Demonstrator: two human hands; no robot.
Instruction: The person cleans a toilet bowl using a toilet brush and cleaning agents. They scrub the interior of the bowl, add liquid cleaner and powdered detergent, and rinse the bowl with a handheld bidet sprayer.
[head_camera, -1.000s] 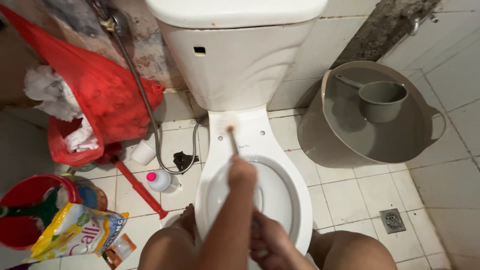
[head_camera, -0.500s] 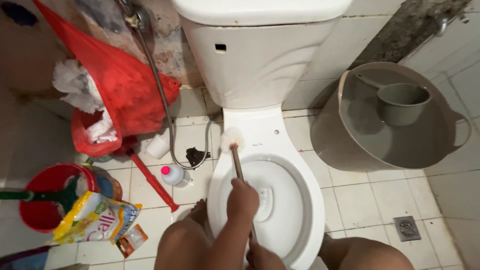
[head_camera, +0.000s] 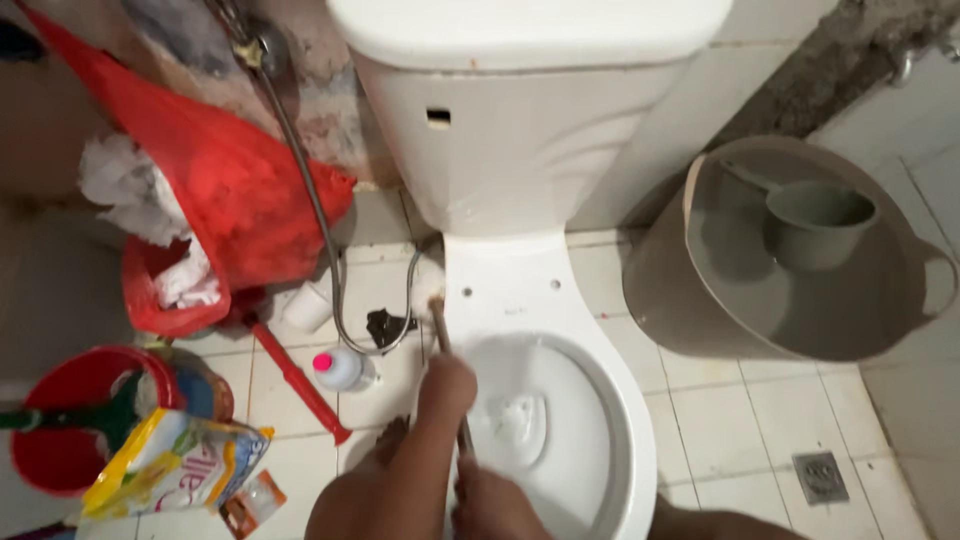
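While both fists clamp it, brush handle (head_camera: 441, 325) threads left hand (head_camera: 447, 387), right hand (head_camera: 492, 505).

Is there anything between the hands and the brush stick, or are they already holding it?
Nothing stands between them. The left hand is closed around the brush handle partway up, and the right hand grips it lower down. The brush end reaches the left back edge of the toilet bowl rim, where it looks blurred.
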